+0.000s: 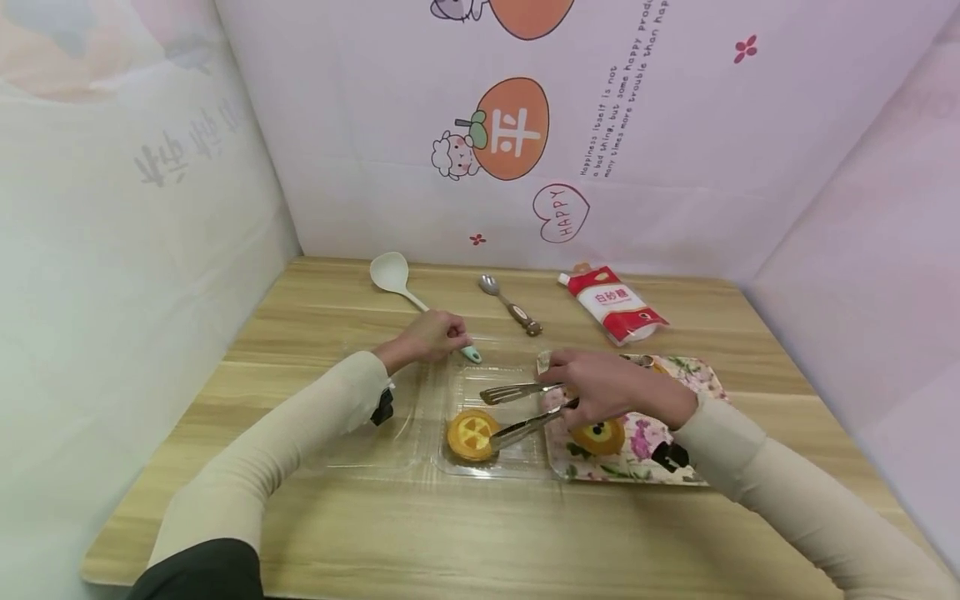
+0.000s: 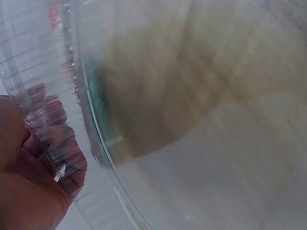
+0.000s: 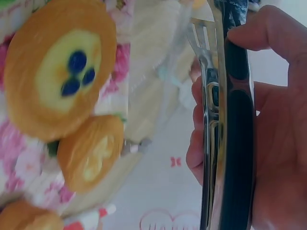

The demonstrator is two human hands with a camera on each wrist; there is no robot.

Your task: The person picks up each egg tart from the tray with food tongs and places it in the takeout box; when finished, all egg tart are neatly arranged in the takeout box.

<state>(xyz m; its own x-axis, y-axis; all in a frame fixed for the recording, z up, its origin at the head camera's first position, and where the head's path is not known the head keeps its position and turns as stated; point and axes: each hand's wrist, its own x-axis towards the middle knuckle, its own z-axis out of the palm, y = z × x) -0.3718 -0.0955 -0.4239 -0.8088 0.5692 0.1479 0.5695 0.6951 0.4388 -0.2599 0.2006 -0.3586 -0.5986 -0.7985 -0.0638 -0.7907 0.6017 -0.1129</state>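
My left hand (image 1: pixel 433 335) grips the back edge of a clear plastic box (image 1: pixel 491 473), whose lid lies folded out to the left. In the left wrist view, curled fingers (image 2: pixel 57 129) show through the ribbed plastic. My right hand (image 1: pixel 600 385) holds metal tongs (image 1: pixel 521 429) with dark grips, their arms spread over the box. One tong tip is at the edge of an egg tart (image 1: pixel 471 435) with yellow pieces on top, which sits in the box's front left corner. On the floral tray (image 1: pixel 701 377) under my right hand lies a blueberry tart (image 3: pixel 62 72), with a smaller tart (image 3: pixel 93 153) beside it.
A white ladle (image 1: pixel 390 272) lies behind the box, its pale green handle end near my left hand. Farther back are a spoon (image 1: pixel 517 312) and a red-and-white sugar pouch (image 1: pixel 611 304). Printed cloth walls (image 1: pixel 652 217) enclose the table's back and sides.
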